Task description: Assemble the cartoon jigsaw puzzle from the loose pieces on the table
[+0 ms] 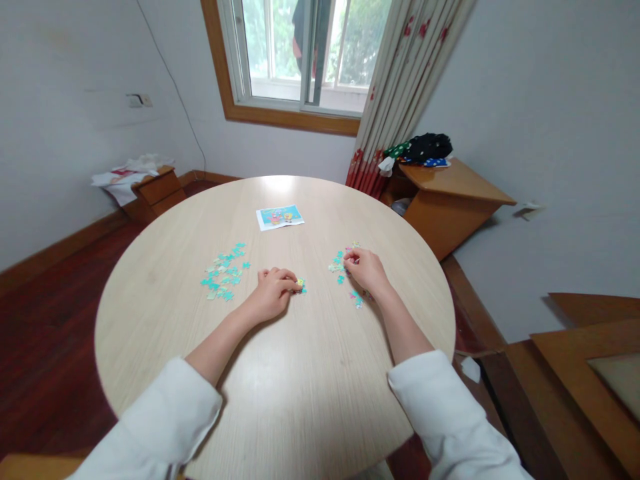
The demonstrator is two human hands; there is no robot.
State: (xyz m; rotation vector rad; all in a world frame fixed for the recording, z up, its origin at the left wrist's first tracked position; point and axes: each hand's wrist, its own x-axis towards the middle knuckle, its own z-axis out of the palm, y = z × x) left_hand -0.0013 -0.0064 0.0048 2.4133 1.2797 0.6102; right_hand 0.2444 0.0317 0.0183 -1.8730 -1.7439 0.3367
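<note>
My left hand (pixel 274 293) rests on the table with its fingers curled; the fingertips grip a small cluster of jigsaw puzzle pieces (pixel 302 287), yellow and teal. Over the right-hand pile of puzzle pieces (pixel 338 261), my right hand (pixel 367 270) is closed in a pinch. Whatever lies between its fingertips is too small to make out. A few pink and teal pieces (pixel 357 299) lie below that hand, partly covered by the wrist. Left of my left hand spreads a larger pile of loose pieces (pixel 225 273), mostly teal and pale green.
A picture sheet (pixel 280 217) with cartoon figures on blue lies toward the far side of the round wooden table (pixel 300 387). Behind it are a window and a flowered curtain (pixel 400 87). Clothes (pixel 425 148) sit on a wooden cabinet (pixel 450 193) at the right.
</note>
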